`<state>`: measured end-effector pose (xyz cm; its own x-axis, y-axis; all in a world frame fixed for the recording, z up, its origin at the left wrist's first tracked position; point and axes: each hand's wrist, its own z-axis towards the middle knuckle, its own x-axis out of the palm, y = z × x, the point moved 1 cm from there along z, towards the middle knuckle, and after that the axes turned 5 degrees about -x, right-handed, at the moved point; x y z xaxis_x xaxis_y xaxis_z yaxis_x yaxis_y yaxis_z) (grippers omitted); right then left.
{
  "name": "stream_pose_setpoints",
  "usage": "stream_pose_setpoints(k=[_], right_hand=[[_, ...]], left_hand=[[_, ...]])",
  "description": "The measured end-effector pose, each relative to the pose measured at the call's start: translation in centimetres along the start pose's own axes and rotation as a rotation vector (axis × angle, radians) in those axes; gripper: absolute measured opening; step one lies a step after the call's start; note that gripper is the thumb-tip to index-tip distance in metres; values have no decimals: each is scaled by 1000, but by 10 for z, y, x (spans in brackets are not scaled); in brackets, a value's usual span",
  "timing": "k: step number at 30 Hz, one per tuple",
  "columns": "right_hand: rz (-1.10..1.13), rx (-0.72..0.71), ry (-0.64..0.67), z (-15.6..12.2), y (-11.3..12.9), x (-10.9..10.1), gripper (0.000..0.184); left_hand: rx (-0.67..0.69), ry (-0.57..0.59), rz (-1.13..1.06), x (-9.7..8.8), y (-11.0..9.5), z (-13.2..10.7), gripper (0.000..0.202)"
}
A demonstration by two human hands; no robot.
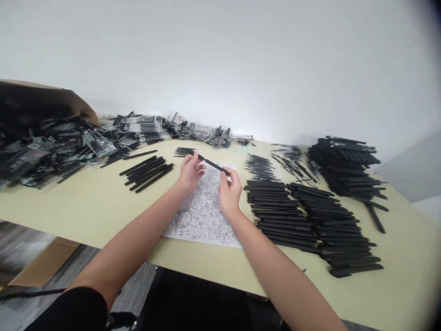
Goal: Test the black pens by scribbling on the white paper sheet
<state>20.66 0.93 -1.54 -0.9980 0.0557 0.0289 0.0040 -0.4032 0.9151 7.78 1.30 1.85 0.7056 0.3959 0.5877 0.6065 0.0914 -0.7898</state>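
Between my two hands a slim black pen [214, 164] is held at a slant above a paper sheet [203, 218] covered in dense scribbles. My left hand [189, 172] pinches its upper left end, where a narrower section shows near the fingers. At the lower right end, the thumb and fingers of my right hand [230, 189] close on the barrel. Whether the pen's cap is on cannot be made out. Several loose black pens [146, 174] lie to the left of my left hand. Thin dark refills [183, 151] rest just beyond it.
Rows of black pens [282, 214] lie right of the sheet, with thin refills [260, 168] behind them and a tall pen stack [344, 165] farther right. Clear plastic packets [138, 125] line the back; more spill from a cardboard box [81, 105] on the left of the yellowish table [131, 220].
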Motion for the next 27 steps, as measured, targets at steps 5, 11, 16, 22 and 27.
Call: stream_pose_setpoints(k=[5,11,16,22,27], right_hand=[[15,8,-8,0,0,0,33],[-6,2,-12,0,-1,0,33],[-8,8,-26,0,1,-1,33],[3,27,-38,-1,4,-1,32],[-8,38,-53,-1,5,-1,31]], left_hand=[[4,-79,-18,-2,-2,3,37],[23,-136,-34,-1,-6,4,35],[40,-164,-68,-2,-11,5,31],[92,-221,-91,-9,-19,13,29],[177,-288,-97,-22,-30,22,30]])
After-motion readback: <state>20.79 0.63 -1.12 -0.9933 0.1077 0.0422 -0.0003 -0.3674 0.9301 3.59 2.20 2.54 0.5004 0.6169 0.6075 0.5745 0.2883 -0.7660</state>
